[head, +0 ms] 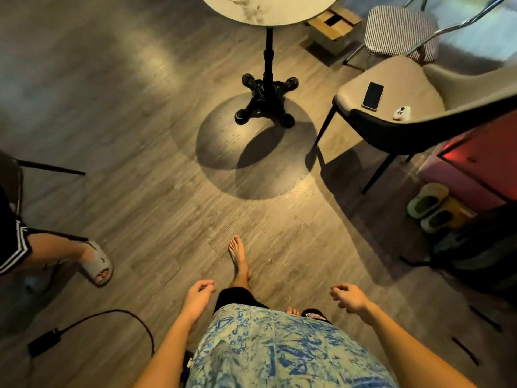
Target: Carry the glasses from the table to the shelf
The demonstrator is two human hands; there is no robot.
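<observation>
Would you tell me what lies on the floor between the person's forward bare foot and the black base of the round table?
In the head view, only bare wooden floor lies between the bare foot and the table base, crossed by the tabletop's round shadow.

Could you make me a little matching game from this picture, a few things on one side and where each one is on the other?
Things:
1. phone
2. green slippers
3. cardboard box
4. black cable

Places:
A. on the floor beside the red cabinet
B. on the floor at lower left
C. on the beige chair seat
D. on the floor behind the round table

Pairs: 1-C, 2-A, 3-D, 4-B
</observation>
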